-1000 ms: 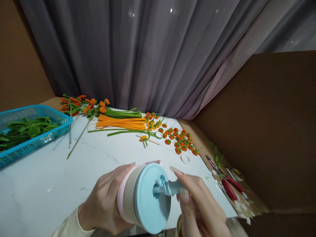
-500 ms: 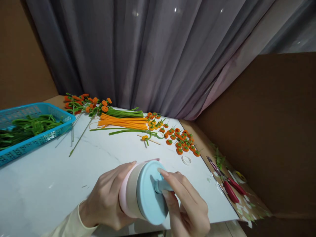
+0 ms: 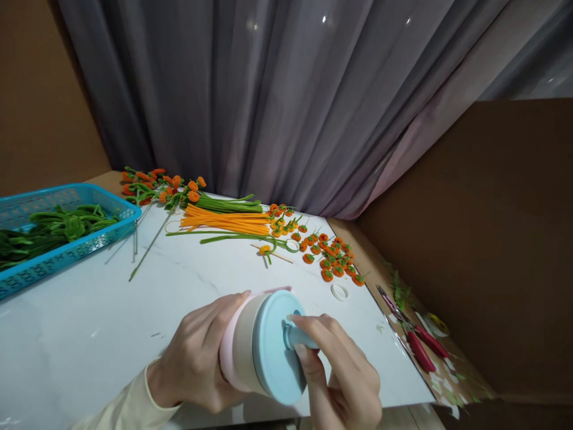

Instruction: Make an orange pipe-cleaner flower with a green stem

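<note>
My left fingers (image 3: 226, 310) are clamped around the body of the cup (image 3: 246, 337), thumb out of sight. Right fingers (image 3: 313, 324) pinch the blue stem (image 3: 301, 337) on the lid (image 3: 274, 358): forefinger above, thumb below, closed on it. Cup sits between my two hands, near edge of the worktop (image 3: 98, 334), tilted so the lid faces right and toward me. Lid is just left of the right fingers; stem base is at the lid. Can't tell if the cup bottom touches the worktop.

Beyond the cup: orange rods (image 3: 226, 222) in a bundle, green rods (image 3: 233, 205) right behind. Orange balls (image 3: 331, 258) with green tops are clustered right of those. A white ring (image 3: 344, 295) lies nearer me, just below the cluster. Pliers (image 3: 418, 351) with red grips at far right, over scraps. Basket (image 3: 67, 254) with green pieces (image 3: 74, 227) at left.
</note>
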A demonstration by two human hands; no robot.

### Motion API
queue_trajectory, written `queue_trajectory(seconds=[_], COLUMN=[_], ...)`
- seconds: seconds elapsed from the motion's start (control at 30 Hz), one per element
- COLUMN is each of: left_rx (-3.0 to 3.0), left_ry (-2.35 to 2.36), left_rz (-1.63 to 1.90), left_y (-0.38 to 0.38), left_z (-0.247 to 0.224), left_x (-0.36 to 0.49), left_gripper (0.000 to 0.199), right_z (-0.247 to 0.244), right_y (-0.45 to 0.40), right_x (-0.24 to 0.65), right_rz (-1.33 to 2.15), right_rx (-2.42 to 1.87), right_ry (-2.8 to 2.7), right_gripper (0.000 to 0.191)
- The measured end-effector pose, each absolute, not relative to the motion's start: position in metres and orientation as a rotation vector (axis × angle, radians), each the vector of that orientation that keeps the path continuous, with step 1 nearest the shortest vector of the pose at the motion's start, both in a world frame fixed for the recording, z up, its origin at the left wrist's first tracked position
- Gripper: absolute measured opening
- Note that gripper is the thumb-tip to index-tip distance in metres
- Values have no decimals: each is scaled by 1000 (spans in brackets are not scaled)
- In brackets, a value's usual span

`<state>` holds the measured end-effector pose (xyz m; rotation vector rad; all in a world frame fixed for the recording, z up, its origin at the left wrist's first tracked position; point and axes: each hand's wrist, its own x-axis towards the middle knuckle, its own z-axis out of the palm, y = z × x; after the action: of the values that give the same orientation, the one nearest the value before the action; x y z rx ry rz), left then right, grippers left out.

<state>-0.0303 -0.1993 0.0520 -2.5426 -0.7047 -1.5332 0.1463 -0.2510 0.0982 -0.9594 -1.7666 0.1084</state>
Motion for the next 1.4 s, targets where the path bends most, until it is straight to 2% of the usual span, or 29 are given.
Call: queue_trajectory(seconds=[0.6,0.93,1.1,1.4], left_rx=[-2512,-2533,-2550,-2557], left_ry=[-711,-669,-660,-655], left_rz=[-1547,-1562,-1575,-1562], left_y=[-198,-198,-197,-196], left_z=[49,46,44,48], left_x=[-30,-31,-31,-31], left_gripper=[76,78,80,74], right_z=[97,91,89,93], right_y=[-248,-245,-247,-251], right_x=[146,147,149,144], right_rz=[53,-37,116,232], right_rx=[-1064,-1104,-1077,-1095], right_ry=[-1737,-1750,-1714,-1650], right_gripper=[3,19,28,17])
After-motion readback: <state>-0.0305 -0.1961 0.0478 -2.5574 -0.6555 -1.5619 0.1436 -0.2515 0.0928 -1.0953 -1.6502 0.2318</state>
